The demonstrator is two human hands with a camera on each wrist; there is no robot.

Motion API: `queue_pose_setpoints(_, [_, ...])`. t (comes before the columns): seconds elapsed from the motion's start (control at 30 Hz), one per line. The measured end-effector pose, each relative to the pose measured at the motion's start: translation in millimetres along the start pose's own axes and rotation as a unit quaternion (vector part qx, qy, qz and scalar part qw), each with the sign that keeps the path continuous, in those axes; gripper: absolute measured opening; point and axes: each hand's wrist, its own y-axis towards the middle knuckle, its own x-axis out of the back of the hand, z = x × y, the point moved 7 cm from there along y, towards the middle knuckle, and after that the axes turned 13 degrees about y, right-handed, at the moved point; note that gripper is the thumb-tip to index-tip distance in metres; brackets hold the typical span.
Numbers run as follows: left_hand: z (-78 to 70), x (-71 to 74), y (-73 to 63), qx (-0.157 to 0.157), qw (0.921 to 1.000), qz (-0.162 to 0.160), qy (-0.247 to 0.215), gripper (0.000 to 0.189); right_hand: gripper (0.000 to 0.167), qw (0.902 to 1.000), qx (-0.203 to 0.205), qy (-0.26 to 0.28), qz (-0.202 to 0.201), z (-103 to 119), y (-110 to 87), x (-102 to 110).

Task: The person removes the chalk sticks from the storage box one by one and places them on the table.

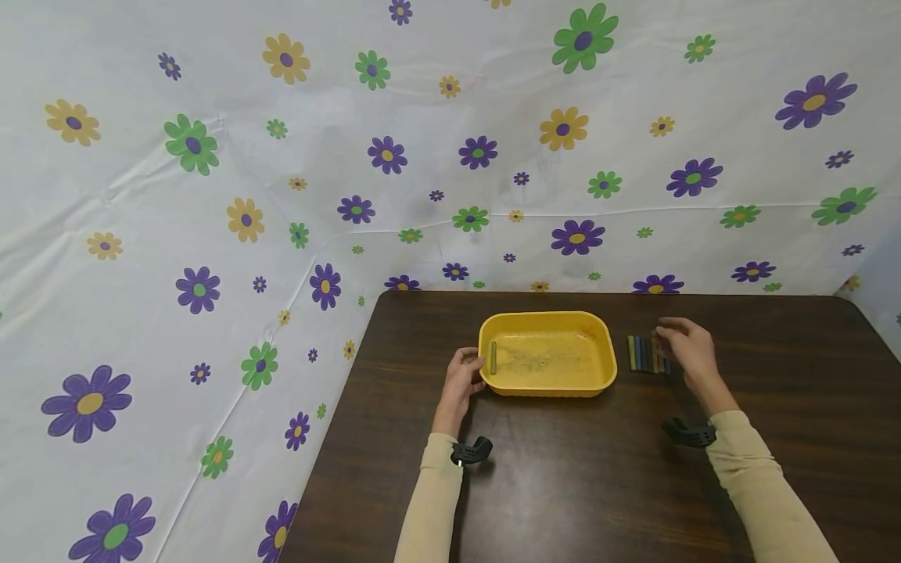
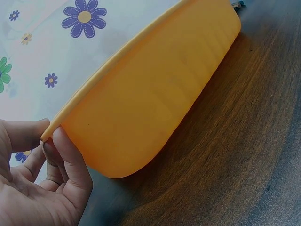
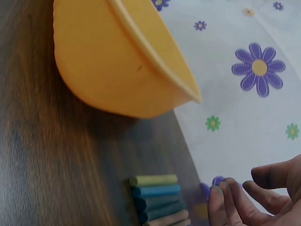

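A yellow plastic tub [image 1: 549, 390] stands on the table, with one greenish chalk stick [image 1: 493, 358] lying inside at its left end. My left hand [image 1: 461, 383] pinches the tub's left rim between thumb and fingers; the left wrist view shows this grip on the tub wall [image 2: 141, 103] closely. To the right of the tub lies a row of several coloured chalk sticks [image 1: 640, 354], among them a yellow-green stick [image 3: 154, 180] and a blue stick [image 3: 157, 190]. Over the row's right end hovers my right hand [image 1: 690, 352], fingers loosely bent, tips smudged, nothing visible between them.
The dark wood table [image 1: 563, 477] meets a white flowered sheet [image 1: 436, 227] along its back and left edges. A black wrist strap device [image 1: 472, 451] sits on the left sleeve, and another black device [image 1: 690, 432] on the right.
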Motion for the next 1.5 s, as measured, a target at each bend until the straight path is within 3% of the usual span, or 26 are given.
queue_pose_setpoints(0.5, [1.6,0.2,0.9,-0.004,1.0000,0.007,0.005,0.034,0.046,0.9994,0.026,-0.005,0.025,26.2,-10.6,-32.7])
queue_pose_setpoints(1.03, [1.4,-0.5,2.8,-0.002,0.9999,0.015,0.003,0.037,0.048,0.9978,0.016,0.014,0.062,39.9,-14.9,-70.0])
queue_pose_setpoints(1.5, [0.2,0.4,3.8,-0.005,0.9999,0.006,0.006,0.030,0.045,0.9930,-0.012,0.047,0.107,25.3,-15.9,-112.9])
